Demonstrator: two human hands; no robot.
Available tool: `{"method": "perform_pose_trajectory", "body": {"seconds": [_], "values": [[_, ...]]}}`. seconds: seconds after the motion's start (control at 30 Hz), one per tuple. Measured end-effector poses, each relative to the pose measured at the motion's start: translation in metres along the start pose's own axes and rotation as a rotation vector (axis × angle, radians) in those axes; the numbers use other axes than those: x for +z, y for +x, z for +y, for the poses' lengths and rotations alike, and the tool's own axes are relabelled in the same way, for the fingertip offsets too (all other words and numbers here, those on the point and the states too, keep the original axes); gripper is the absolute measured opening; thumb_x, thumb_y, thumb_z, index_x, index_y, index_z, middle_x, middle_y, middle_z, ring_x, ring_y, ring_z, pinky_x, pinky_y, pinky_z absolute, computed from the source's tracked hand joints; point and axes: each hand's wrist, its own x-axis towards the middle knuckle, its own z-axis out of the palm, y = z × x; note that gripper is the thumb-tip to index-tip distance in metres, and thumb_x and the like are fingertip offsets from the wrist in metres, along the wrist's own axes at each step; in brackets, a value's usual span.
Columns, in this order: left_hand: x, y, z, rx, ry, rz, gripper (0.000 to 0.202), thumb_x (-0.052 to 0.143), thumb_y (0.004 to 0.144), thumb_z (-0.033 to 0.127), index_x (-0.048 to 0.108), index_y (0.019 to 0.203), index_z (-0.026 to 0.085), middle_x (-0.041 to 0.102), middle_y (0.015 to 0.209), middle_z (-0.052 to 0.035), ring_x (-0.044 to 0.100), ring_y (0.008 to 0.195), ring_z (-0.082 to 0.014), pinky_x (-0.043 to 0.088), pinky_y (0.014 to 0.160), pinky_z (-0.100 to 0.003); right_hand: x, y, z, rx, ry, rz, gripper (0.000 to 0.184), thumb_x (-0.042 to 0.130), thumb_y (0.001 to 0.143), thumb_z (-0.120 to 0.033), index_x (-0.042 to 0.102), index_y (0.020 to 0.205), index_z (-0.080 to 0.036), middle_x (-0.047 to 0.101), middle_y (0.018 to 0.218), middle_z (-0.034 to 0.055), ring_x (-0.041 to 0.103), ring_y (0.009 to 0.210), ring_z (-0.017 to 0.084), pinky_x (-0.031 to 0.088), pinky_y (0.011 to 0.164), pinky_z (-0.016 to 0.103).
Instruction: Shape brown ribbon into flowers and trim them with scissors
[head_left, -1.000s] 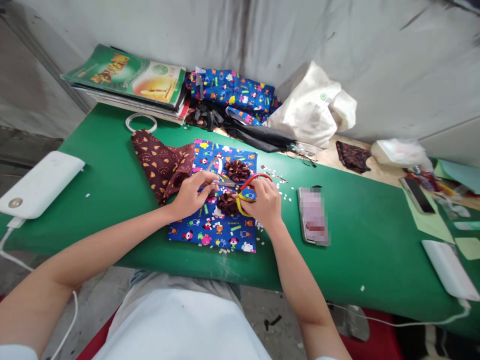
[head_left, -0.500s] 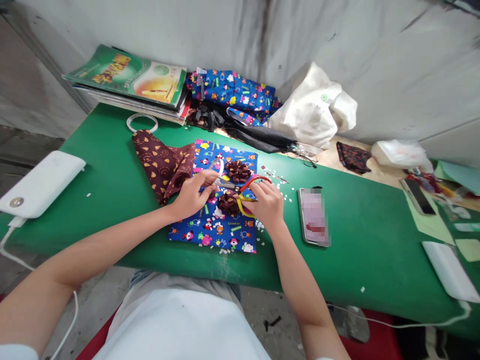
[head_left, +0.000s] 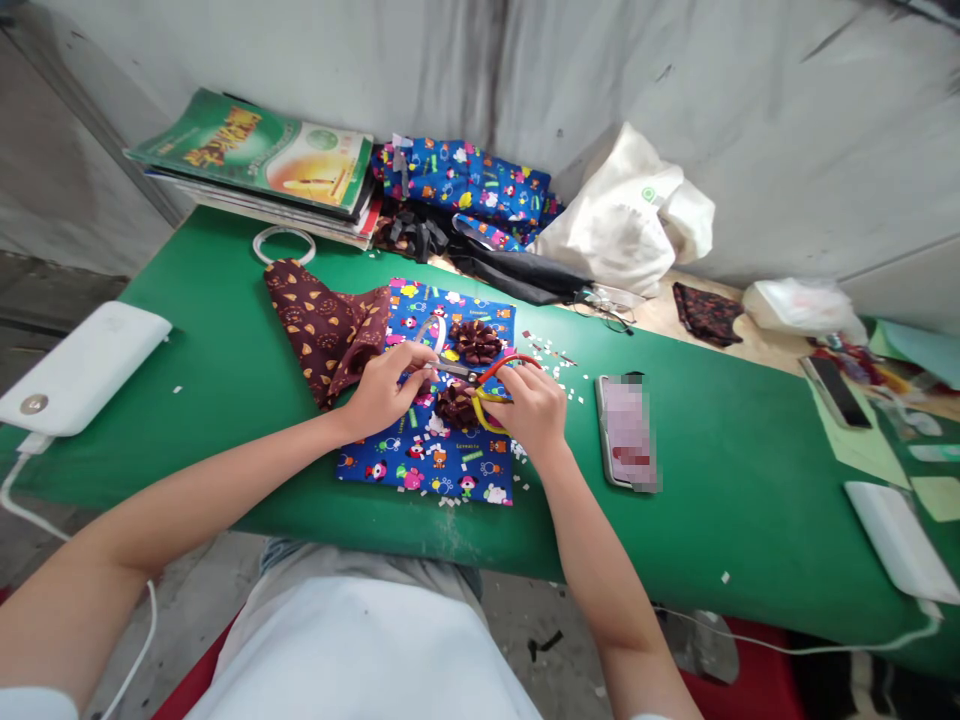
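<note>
My right hand [head_left: 534,402] is wrapped round the handles of scissors [head_left: 484,382], one loop red and one yellow. Their metal blades point left and meet the fingertips of my left hand [head_left: 394,385]. Those fingers are pinched together on a thin white strip [head_left: 439,335], which curves up in a loop above them. Beneath both hands lies a blue cartoon-print cloth [head_left: 427,470]. Two gathered brown fabric pieces rest on it, an upper one [head_left: 478,343] and a lower one [head_left: 456,408] by the blades. Small white clippings [head_left: 450,502] are scattered around.
Brown patterned cloth [head_left: 307,325] lies left of the blue one. To the right is a phone [head_left: 619,435]. A power bank [head_left: 82,370] sits at far left. Behind are stacked books [head_left: 262,165], a white bag [head_left: 619,220] and eyeglasses [head_left: 604,312].
The scissors have closed a little, their blades now nearer together and the red loop slightly lower. Both hands stay in almost the same place.
</note>
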Motion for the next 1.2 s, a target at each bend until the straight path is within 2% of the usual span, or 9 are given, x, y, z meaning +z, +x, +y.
{"method": "perform_pose_trajectory", "body": {"seconds": [0.43, 0.7, 1.2], "values": [[0.0001, 0.0006, 0.0035, -0.016, -0.024, -0.011, 0.019, 0.050, 0.088, 0.014, 0.051, 0.106, 0.019, 0.067, 0.088, -0.0033, 0.069, 0.083, -0.0148, 0.055, 0.081, -0.029, 0.0009, -0.0023, 0.0013, 0.021, -0.010, -0.047, 0.033, 0.057, 0.084, -0.052, 0.062, 0.075, -0.021, 0.058, 0.059, 0.0013, 0.050, 0.062, 0.016, 0.037, 0.061, 0.027], [0.0001, 0.0010, 0.0044, -0.023, -0.026, -0.008, 0.022, 0.050, 0.087, 0.013, 0.051, 0.108, 0.019, 0.066, 0.088, -0.0031, 0.070, 0.083, -0.0149, 0.056, 0.081, -0.029, 0.0015, -0.0035, 0.0009, 0.003, -0.024, -0.015, 0.029, 0.060, 0.083, -0.047, 0.062, 0.073, -0.020, 0.059, 0.058, -0.0004, 0.050, 0.058, 0.014, 0.034, 0.058, 0.026], [-0.0005, 0.0017, 0.0043, -0.007, -0.014, -0.014, 0.014, 0.050, 0.089, 0.017, 0.052, 0.102, 0.020, 0.066, 0.084, -0.0022, 0.069, 0.079, -0.0141, 0.055, 0.078, -0.028, 0.0004, -0.0054, -0.0006, 0.051, 0.027, -0.057, 0.028, 0.061, 0.083, -0.045, 0.064, 0.071, -0.021, 0.064, 0.059, 0.0009, 0.055, 0.060, 0.014, 0.033, 0.055, 0.026]]}}
